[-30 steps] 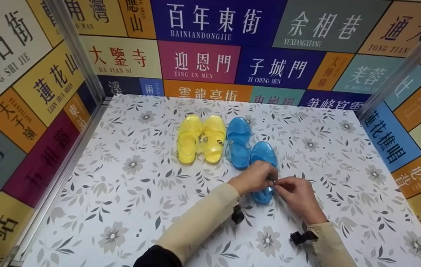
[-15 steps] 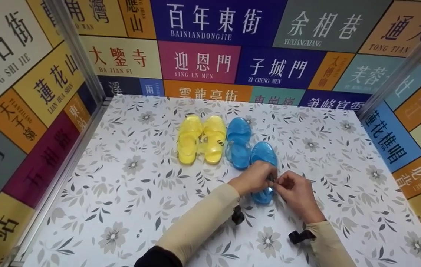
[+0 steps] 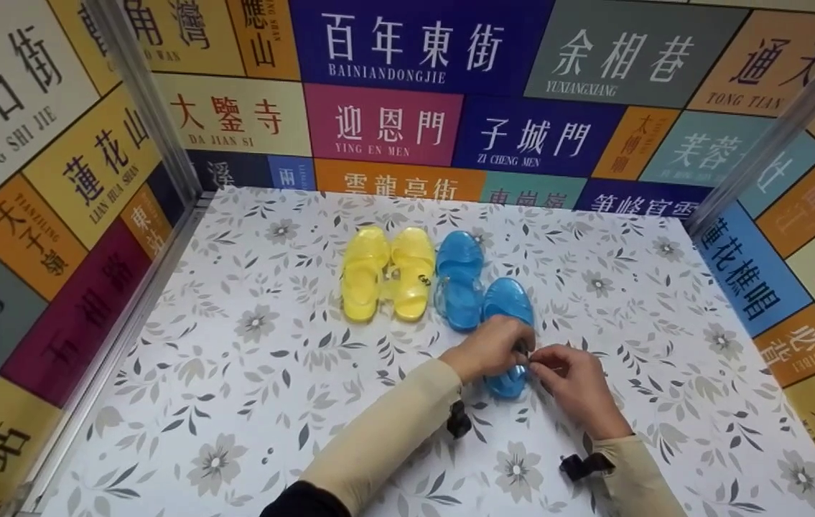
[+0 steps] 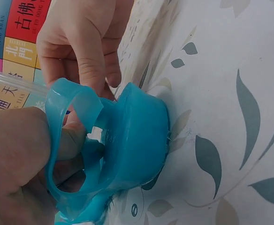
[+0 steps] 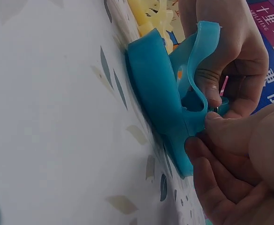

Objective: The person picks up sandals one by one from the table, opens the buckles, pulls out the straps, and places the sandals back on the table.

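The nearer blue sandal (image 3: 509,298) lies on the table, its heel toward me. My left hand (image 3: 495,346) reaches over its middle; in the right wrist view the thumb and curled fingers pinch the strap by a small buckle (image 5: 214,109). The looped blue heel strap (image 5: 206,40) stands up beside that thumb. From the right side, my right hand (image 3: 576,377) brings thumb and forefinger together on the strap at the buckle. The left wrist view shows the heel (image 4: 144,140) close up, the strap hiding part of my left fingers.
Another blue sandal (image 3: 461,262) stands just left and farther back. Beyond it sit two yellow sandals (image 3: 364,273) side by side. The table has a floral white cover (image 3: 220,402); sign-printed panels (image 3: 385,126) rise behind it and on both sides.
My right fingers draw back slightly from the buckle, then come against it again. My left hand and the sandals stay in place; the head view tilts a little.
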### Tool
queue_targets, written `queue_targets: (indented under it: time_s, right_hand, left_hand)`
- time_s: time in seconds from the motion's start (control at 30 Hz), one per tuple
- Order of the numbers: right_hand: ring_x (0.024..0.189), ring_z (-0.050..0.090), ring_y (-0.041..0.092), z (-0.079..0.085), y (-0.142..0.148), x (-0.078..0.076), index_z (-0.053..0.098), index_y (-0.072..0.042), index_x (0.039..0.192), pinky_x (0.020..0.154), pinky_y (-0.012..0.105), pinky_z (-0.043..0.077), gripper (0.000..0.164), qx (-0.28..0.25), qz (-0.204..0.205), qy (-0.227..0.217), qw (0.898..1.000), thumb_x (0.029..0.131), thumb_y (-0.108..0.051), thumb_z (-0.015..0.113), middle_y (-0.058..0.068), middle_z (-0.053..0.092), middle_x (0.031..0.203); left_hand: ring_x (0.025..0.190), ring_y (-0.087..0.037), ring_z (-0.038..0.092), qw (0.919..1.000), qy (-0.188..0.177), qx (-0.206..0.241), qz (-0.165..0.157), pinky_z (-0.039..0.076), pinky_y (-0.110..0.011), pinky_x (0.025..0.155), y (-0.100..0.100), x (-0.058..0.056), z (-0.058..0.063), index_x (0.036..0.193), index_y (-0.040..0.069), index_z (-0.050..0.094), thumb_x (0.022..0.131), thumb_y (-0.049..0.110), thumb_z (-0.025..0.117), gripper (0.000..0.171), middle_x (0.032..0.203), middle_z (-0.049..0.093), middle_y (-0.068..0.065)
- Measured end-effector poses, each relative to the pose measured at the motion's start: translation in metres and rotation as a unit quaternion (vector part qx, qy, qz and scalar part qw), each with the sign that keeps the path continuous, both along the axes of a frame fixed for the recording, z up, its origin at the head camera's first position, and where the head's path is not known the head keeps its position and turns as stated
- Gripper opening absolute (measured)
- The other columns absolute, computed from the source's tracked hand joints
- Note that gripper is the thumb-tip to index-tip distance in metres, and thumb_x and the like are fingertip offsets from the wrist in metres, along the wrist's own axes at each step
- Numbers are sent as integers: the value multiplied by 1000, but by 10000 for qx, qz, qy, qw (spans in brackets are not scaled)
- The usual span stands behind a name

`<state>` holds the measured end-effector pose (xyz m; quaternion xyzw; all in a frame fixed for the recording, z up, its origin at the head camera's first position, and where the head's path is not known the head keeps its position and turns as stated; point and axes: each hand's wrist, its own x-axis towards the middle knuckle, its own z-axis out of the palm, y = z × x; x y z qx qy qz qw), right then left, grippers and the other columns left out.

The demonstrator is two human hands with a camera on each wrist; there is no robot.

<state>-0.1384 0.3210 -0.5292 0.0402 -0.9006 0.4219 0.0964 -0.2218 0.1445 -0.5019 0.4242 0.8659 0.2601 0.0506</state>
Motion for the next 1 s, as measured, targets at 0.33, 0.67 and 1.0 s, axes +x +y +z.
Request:
queue_targets:
  time_s: [0.33,0.67,1.0]
  right_hand:
    - [84,70,10,1,4,-1,80,-10,97,77,18,55,14,42,143,-130,9998,89,1,80,2,78,92]
    - [74,69,10,2,3,-4,83,-10,92,69,18,55,13,-67,129,23,9999,86,1,81,3,78,83]
    - [75,71,9,0,-2,-7,81,-13,93,68,16,55,11,-196,-118,246,9994,85,-5,85,2,79,87]
  left_hand:
    - [108,-13,69,9994,-226,-213,120,53,-19,94,4,-1,3,121,14,75,90,8,80,32,114,76,3]
    - [103,-12,69,9991,-336,-265,75,54,-17,90,4,-1,5,119,13,76,89,8,80,31,111,76,1]
    - [90,-11,66,9995,-202,-231,55,52,-19,77,4,1,5,109,12,76,88,8,82,22,97,73,3]
